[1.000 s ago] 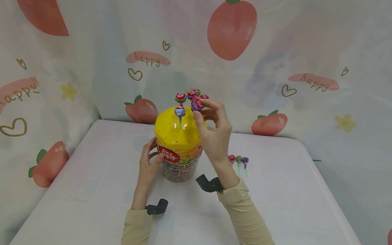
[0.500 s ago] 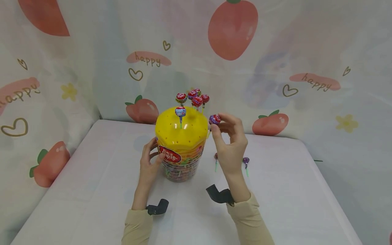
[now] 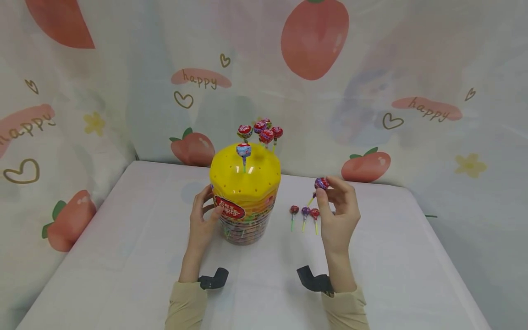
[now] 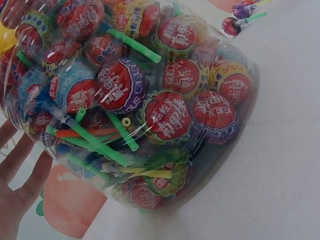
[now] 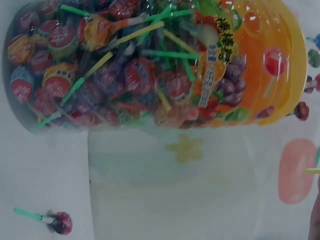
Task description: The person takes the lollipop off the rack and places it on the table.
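Observation:
A clear jar [image 3: 251, 220] full of wrapped lollipops stands upright, topped by a yellow lid [image 3: 228, 174] with small holes. My left hand [image 3: 202, 229] holds the jar's left side, thumb on the front and fingers around the side. Thumb and fingers of my right hand [image 3: 340, 224] pinch a lollipop [image 3: 321, 183] by its purple-and-red head, right of the jar and above the table; its yellow stick points down-left. Several lollipops, among them a blue one [image 3: 244, 150], stand stick-down in the lid. In the right wrist view, only a sliver of the hand [image 5: 315, 217] shows.
On the table [image 3: 123, 256], right of the jar, lie a dark red lollipop [image 3: 294, 210], a purple one [image 3: 305, 211] and a red one [image 3: 315, 213]. The right hand hides part of that area. A fruit-printed cloth [image 3: 136, 105] hangs behind the table.
My right hand has moved away from the lid, rightward and down, with the purple-and-red lollipop pinched in it. My left hand stays on the jar.

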Motion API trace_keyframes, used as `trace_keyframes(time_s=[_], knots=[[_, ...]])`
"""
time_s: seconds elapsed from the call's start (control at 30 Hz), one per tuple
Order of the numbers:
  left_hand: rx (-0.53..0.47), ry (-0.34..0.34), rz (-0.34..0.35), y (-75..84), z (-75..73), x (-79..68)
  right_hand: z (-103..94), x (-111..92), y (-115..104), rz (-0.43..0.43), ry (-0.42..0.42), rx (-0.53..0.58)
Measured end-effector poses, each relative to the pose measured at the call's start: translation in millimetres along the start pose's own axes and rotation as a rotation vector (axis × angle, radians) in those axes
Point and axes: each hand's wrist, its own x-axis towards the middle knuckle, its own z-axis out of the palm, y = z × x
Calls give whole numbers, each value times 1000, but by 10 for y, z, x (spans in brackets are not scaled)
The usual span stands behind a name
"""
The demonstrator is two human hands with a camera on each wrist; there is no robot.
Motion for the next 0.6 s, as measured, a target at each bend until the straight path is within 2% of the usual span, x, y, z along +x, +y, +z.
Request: trace_keyframes(time_s=[0.13,0.33,0.43,0.6], knots=[[-21,4,33,-113,1,8,-152,-36,134,4,5,-73],[-25,3,42,-117,14,16,-348,-6,268,-9,22,-117],[-24,-1,28,-55,14,9,-425,2,302,-4,5,-164],[-3,-7,20,212,-17,-41,-526,20,304,36,-28,-268]])
